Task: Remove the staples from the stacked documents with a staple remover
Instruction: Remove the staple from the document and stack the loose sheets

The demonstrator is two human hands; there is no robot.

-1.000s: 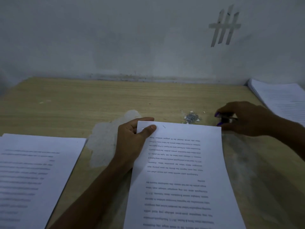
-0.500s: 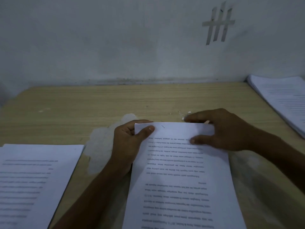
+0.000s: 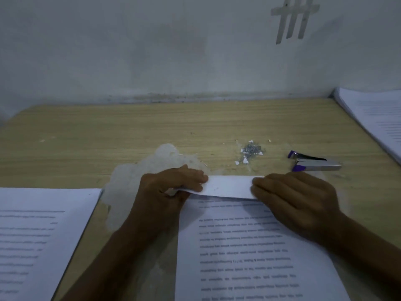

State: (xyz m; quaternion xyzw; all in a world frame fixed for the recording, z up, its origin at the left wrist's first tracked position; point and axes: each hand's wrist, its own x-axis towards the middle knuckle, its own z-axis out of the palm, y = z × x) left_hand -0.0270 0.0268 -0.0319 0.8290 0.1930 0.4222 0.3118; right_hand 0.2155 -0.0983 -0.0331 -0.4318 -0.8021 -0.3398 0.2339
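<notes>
Nearest, a side stack [image 3: 39, 235] lay at the left, and the document [image 3: 249, 246] lay mid-table with its far edge folded back. The fold [image 3: 230, 187] was pinched at one end by the left hand [image 3: 173, 187] and pressed flat at the other by the right hand [image 3: 297, 198], the hands kept apart. Baring the staple's back was judged the step in hand. No tool was held, so the staple remover [image 3: 314, 164], just beyond the right hand, would need fetching. Pulled staples [image 3: 251, 149] were heaped beside it. Bare table [image 3: 130, 131] was left beyond, up to the wall, and another stack [image 3: 373, 118] was set at the far right edge.
</notes>
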